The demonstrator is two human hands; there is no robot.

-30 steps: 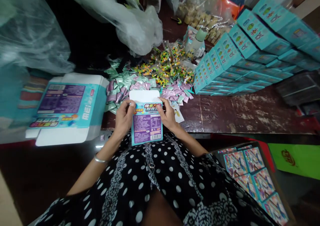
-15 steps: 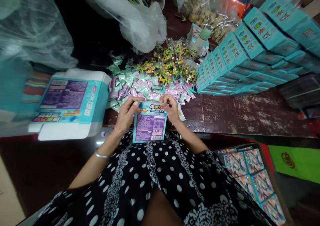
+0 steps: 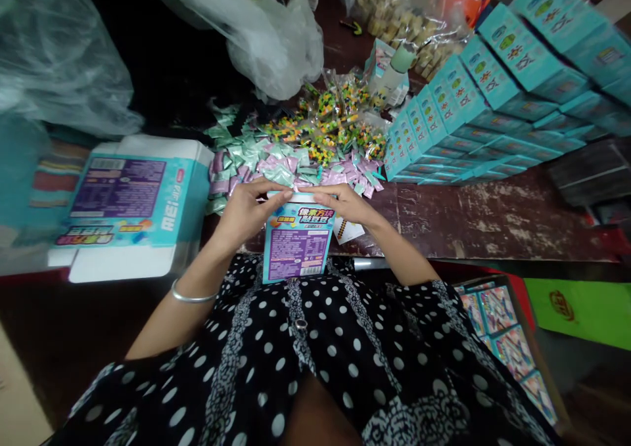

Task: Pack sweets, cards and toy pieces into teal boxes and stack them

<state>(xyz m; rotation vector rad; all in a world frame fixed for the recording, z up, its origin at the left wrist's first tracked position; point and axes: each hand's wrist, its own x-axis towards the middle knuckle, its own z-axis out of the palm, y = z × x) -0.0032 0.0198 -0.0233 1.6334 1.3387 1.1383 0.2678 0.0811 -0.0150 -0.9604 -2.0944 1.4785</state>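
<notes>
A small teal and purple printed box (image 3: pixel 297 252) stands upright against my front, its back text and barcode facing me. My left hand (image 3: pixel 249 213) pinches the left part of its white top flap (image 3: pixel 303 198) between thumb and fingers. On the right part of that flap, my right hand (image 3: pixel 348 203) is closed the same way, fingertips meeting near the middle. Just beyond the hands lies a heap of mint and lilac sachets (image 3: pixel 246 157). Behind it are clear bags of small yellow, green and black pieces (image 3: pixel 340 121).
Stacked teal boxes (image 3: pixel 453 108) line the right side. A large display carton (image 3: pixel 128 200) lies at left, near plastic sheeting (image 3: pixel 64 52). Bagged beige blocks (image 3: pixel 404 19) and a green-capped bottle (image 3: pixel 394 75) sit at the back. Below right is a carton of packed boxes (image 3: pixel 513 341).
Both hands have turned inward and their fingers now lie along the box's top, where the white flap shows more. My right forearm has swung outward, uncovering a small printed paper.
</notes>
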